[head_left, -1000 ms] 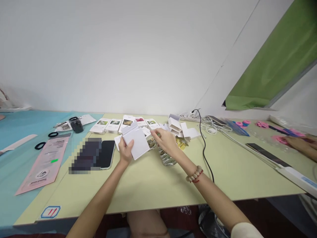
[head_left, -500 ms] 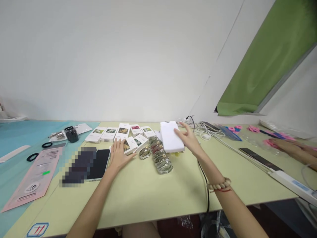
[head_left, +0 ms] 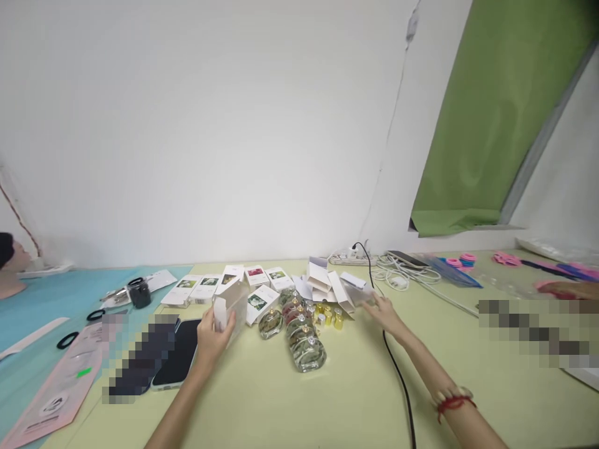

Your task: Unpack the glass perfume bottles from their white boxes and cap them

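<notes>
My left hand (head_left: pixel 211 335) is closed round a small white carton (head_left: pixel 230 309) and holds it up just above the green table (head_left: pixel 327 399). My right hand (head_left: pixel 386 312) lies stretched out and open on the table, its fingertips at a pile of opened white cartons (head_left: pixel 330 284). Between the hands stands a row of several clear glass bottles (head_left: pixel 299 327), with small gold caps (head_left: pixel 327 316) beside them. A row of white cartons with flower pictures (head_left: pixel 219 285) lies behind.
A dark phone (head_left: pixel 180 352) lies left of my left hand. A black cable (head_left: pixel 397 374) runs along my right forearm. A power strip and white cables (head_left: pixel 374 259) sit at the back. Pink packets, black rings and a dark jar (head_left: pixel 137 292) are on the blue cloth. Another person's hand (head_left: pixel 561 290) is far right.
My left hand has picked up a white carton from the table. My right hand set down the flat white piece it held by the carton pile and now lies open. The camera tilted up.
</notes>
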Demonstrator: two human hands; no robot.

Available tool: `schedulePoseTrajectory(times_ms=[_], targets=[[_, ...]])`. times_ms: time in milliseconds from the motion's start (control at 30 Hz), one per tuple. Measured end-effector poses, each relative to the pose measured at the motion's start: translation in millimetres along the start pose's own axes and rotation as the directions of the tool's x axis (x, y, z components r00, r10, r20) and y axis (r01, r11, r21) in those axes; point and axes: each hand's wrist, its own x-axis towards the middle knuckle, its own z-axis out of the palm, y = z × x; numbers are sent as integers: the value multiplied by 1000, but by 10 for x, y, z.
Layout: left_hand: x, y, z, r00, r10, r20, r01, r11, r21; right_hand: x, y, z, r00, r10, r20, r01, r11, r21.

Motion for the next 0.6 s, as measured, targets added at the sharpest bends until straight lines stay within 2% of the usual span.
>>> schedulePoseTrajectory(times_ms=[33,100,167,233,333,400,467,533,600], targets=[[-20,31,-35,996,88,-33,-87,996,37,-42,84,8,998,-45,34,47,997,-65],[-69,92,-109,964,253,-84,-246,966,84,-171,193,15,978,-106,181,122,990,-77],[-110,157,-184,916,396,-60,-392,917,77,-352,217,5,936,-128,328,153,987,-52],[-113,228,-244,884,466,-20,-465,884,55,-552,175,-18,910,-138,392,172,984,-55],[-10,326,-254,891,455,6,-455,890,35,-807,49,-55,889,-192,416,241,968,-68],[138,356,-181,880,471,-55,-470,882,44,-922,-60,-74,874,-237,424,293,953,-72],[334,340,-51,866,497,-51,-493,867,63,-1002,-204,-103,870,-272,411,329,942,-71],[540,289,105,862,504,54,-506,857,98,-1075,-394,-171,875,-310,372,352,935,-49],[695,232,252,885,405,230,-447,877,175,-1180,-609,-305,874,-371,314,385,923,19]])
